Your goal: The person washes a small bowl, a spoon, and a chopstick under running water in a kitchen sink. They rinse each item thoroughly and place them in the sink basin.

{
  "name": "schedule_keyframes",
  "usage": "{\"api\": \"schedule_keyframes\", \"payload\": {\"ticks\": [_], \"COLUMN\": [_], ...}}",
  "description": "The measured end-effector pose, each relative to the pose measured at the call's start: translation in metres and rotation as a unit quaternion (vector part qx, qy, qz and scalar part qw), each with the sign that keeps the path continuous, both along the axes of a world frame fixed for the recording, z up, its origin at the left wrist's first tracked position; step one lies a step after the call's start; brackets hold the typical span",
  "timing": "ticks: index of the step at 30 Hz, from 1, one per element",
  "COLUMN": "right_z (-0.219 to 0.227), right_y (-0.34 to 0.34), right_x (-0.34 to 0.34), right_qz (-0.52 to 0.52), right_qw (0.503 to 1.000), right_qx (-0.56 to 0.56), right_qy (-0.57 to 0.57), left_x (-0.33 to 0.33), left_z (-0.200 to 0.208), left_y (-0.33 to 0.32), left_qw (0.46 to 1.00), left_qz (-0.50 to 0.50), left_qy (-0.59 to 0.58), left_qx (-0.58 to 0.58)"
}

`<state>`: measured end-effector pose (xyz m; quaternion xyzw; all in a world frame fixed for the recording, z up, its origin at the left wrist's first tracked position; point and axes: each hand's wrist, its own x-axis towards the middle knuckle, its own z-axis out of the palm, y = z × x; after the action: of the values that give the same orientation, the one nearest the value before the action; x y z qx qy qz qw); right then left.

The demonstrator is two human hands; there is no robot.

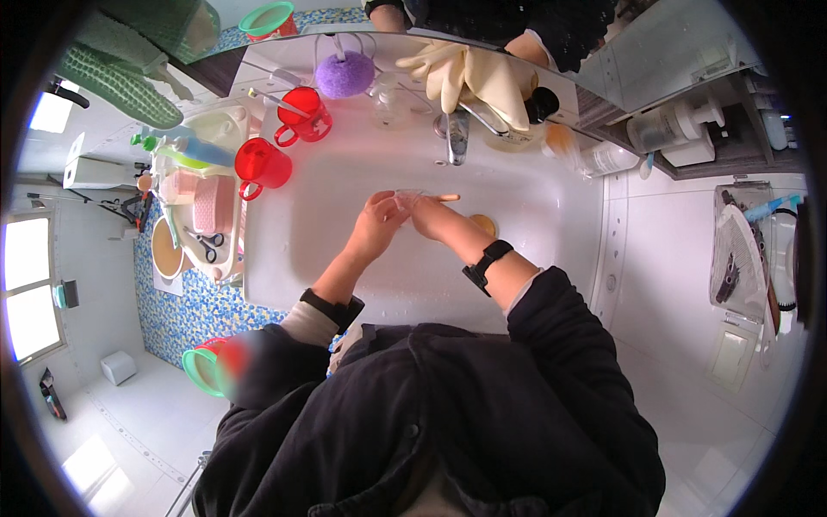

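Over the white sink (pixel 336 185) my two hands meet. My left hand (pixel 376 226) is closed, its fingertips pinching a clear, whitish-pink crumpled thing (pixel 410 199) too small to name. My right hand (pixel 428 221) touches it from the other side; its fingers are mostly hidden. A thin orange-brown stick-like piece (pixel 446 197) juts out rightward beside my right hand, and what it belongs to is hidden. Partly behind my right wrist, a round yellowish thing (pixel 484 226) shows in the basin. Beyond the hands stands the metal faucet (pixel 457 138).
Two red mugs (pixel 263 166) stand on the sink's left corner, one with a toothbrush. A purple bath sponge (pixel 345 76) and cream rubber gloves (pixel 474 77) are along the back. At left, a rack holds scissors (pixel 207 246) and bottles. Right, a clear pump bottle (pixel 668 127) sits on a shelf.
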<state>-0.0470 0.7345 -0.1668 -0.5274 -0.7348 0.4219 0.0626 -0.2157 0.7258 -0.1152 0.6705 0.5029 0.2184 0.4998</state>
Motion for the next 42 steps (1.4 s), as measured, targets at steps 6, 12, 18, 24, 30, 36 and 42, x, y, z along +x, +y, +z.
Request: {"api": "schedule_keyframes", "payload": {"ticks": [6, 12, 18, 24, 30, 36, 42], "right_z": [0.004, 0.033, 0.045, 0.01, 0.003, 0.038, 0.043], "right_y": [-0.006, -0.026, -0.031, -0.029, -0.018, -0.027, -0.045], "right_x": [0.003, 0.011, 0.016, 0.017, 0.004, 0.012, 0.06], "right_qz": [-0.158, -0.054, 0.045, 0.033, -0.324, -0.316, -0.396], "right_qw": [0.939, 0.986, 0.958, 0.986, 0.814, 0.724, 0.76], "right_qx": [-0.233, 0.146, 0.23, 0.144, -0.292, -0.337, -0.262], "right_qy": [0.196, -0.064, -0.167, -0.077, 0.384, 0.512, 0.443], "left_x": [-0.002, -0.001, 0.002, 0.009, 0.018, 0.006, 0.004], "left_z": [-0.009, -0.012, -0.018, -0.003, 0.01, 0.009, 0.011], "left_y": [-0.001, 0.002, 0.002, -0.001, -0.005, 0.001, -0.001], "left_qw": [1.0, 0.995, 0.998, 0.996, 0.996, 0.995, 0.99], "left_qz": [0.002, 0.034, 0.011, -0.028, -0.011, 0.031, 0.125], "left_qy": [-0.003, -0.063, -0.056, -0.069, -0.091, -0.08, -0.063], "left_qx": [-0.012, -0.075, -0.023, -0.049, -0.001, -0.053, -0.008]}}
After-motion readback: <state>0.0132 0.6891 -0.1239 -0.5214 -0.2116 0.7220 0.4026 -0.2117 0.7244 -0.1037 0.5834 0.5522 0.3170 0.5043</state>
